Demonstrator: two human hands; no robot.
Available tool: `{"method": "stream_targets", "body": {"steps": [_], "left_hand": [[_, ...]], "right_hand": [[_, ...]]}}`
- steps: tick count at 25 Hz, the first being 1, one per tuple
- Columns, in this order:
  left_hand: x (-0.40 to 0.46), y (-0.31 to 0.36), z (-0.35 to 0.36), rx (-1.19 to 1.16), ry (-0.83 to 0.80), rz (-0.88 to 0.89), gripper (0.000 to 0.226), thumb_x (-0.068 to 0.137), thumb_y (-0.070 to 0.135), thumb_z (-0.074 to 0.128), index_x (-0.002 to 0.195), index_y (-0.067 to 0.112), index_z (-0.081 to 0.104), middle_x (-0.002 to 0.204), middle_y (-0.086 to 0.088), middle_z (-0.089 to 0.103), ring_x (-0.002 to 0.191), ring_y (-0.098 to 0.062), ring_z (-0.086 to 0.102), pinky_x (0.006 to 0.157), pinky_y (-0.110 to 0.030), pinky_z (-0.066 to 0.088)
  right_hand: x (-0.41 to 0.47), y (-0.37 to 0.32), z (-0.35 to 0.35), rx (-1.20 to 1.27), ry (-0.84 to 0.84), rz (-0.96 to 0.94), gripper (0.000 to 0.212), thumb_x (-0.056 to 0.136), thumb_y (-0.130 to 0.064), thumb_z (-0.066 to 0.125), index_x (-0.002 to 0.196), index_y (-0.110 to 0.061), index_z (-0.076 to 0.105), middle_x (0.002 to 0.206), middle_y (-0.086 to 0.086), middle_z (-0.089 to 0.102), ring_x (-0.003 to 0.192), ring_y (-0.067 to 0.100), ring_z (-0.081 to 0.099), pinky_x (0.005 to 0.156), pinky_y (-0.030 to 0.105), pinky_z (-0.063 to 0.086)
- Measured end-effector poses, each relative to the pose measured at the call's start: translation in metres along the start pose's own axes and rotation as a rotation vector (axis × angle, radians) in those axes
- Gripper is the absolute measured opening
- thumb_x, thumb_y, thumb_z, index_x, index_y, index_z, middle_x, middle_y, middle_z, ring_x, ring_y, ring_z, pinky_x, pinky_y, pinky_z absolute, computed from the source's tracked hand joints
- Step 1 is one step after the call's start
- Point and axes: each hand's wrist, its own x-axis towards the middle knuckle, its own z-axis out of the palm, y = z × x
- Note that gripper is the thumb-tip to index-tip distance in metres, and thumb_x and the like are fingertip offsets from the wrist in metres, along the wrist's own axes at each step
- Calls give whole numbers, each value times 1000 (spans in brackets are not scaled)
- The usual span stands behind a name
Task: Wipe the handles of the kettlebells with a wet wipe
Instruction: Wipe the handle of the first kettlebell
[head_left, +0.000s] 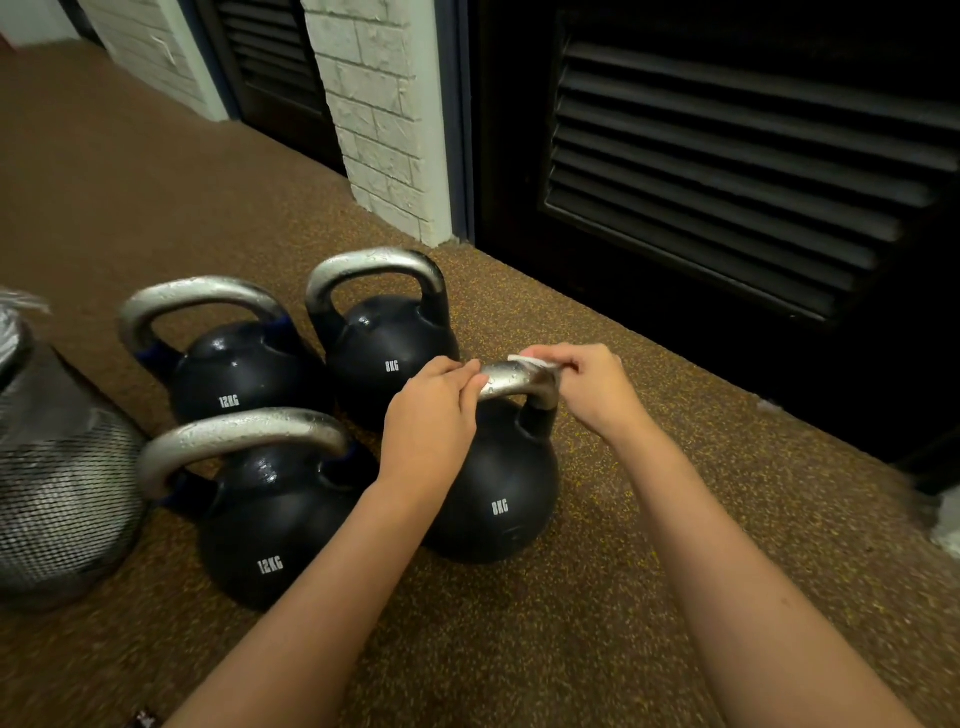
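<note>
While four black kettlebells stand together on the brown speckled floor (649, 519), the near right one, an 8KG kettlebell (493, 493), is handled by both hands. Its silver handle (511, 382) is gripped at the left end by the left hand (431, 415), whose fingers are curled over the top of the bar. At the right end of the same handle, a white wet wipe (532, 362) is pinched by the right hand (587, 387) and is pressed onto the bar where it bends down toward the ball. Only a small part of the wipe is seen past the fingers.

Behind this kettlebell, and just beside it, a second 8KG kettlebell (384, 348) is placed. To the left, a 12KG kettlebell (234, 374) is set at the back and another 12KG kettlebell (270, 530) at the front, the latter partly covered by the left forearm. The handles of these three are left untouched, and glistening spots are seen on them.

At the far left, a mesh bin (62, 493) lined with a clear plastic bag is stood on the floor, near the front 12KG kettlebell. Beyond the weights, a dark louvred door (727, 182) and a white brick pillar (379, 119) are seen.
</note>
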Motion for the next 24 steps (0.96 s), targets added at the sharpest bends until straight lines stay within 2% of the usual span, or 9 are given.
{"method": "stream_targets", "body": {"steps": [2, 5, 8, 10, 12, 15, 17, 20, 24], "left_hand": [[-1, 0, -1, -2, -4, 3, 32, 95, 29, 47, 120, 16, 62, 115, 3, 63, 100, -13, 59, 86, -21, 41], [0, -1, -1, 0, -9, 8, 32, 95, 29, 47, 120, 16, 62, 116, 3, 63, 100, -13, 59, 86, -21, 41], [1, -2, -1, 2, -25, 14, 32, 95, 29, 46, 120, 17, 62, 115, 4, 63, 99, -13, 59, 87, -24, 43], [1, -4, -2, 1, -29, 29, 32, 95, 29, 46, 121, 17, 61, 115, 3, 63, 99, -13, 59, 87, -24, 43], [1, -4, -2, -3, -31, 32, 33, 96, 29, 45, 122, 17, 61, 116, 3, 62, 100, -13, 59, 87, -22, 42], [1, -4, -1, 3, -28, 24, 33, 96, 29, 45, 122, 17, 60, 116, 3, 62, 100, -12, 59, 87, -20, 40], [1, -3, -1, -3, -20, 19, 33, 96, 29, 45, 121, 16, 61, 115, 4, 62, 99, -12, 59, 85, -19, 40], [0, -3, 0, -14, -8, 16, 32, 95, 29, 46, 120, 16, 62, 113, 4, 63, 97, -13, 60, 84, -21, 41], [-1, -2, 2, -8, 15, 31, 32, 95, 27, 47, 119, 14, 62, 113, 1, 64, 100, -14, 60, 87, -22, 42]], "right_hand": [[-4, 1, -5, 22, -42, -40, 48, 87, 5, 40, 102, -28, 71, 117, -5, 67, 110, 16, 56, 100, 35, 44], [4, -15, -11, -107, -124, 18, 47, 85, 8, 41, 108, -22, 69, 123, 2, 63, 82, 8, 54, 73, 22, 45], [17, -33, -19, -214, -285, -30, 47, 82, 8, 42, 107, -20, 70, 122, 1, 64, 112, 17, 54, 93, 29, 40], [17, -24, -20, -172, -301, -49, 46, 83, 8, 45, 106, -23, 70, 122, -2, 64, 118, 17, 51, 101, 32, 39], [15, -10, -14, -152, -260, 7, 45, 84, 7, 47, 110, -22, 68, 127, 0, 61, 124, 20, 48, 107, 38, 36], [14, -8, -1, -153, -124, 96, 47, 81, 8, 49, 114, -21, 67, 129, 8, 58, 123, 27, 48, 107, 34, 36], [-2, -6, 7, -121, 48, 67, 47, 85, 6, 46, 114, -25, 66, 129, 6, 58, 118, 25, 52, 104, 24, 36], [-48, 5, 27, 23, 269, -68, 45, 90, 6, 44, 125, -20, 58, 130, -4, 57, 123, 7, 48, 99, -1, 20], [-60, 8, 51, 132, 402, -116, 48, 88, 11, 45, 132, -9, 49, 140, 2, 46, 131, 6, 38, 104, -1, 17]]}}
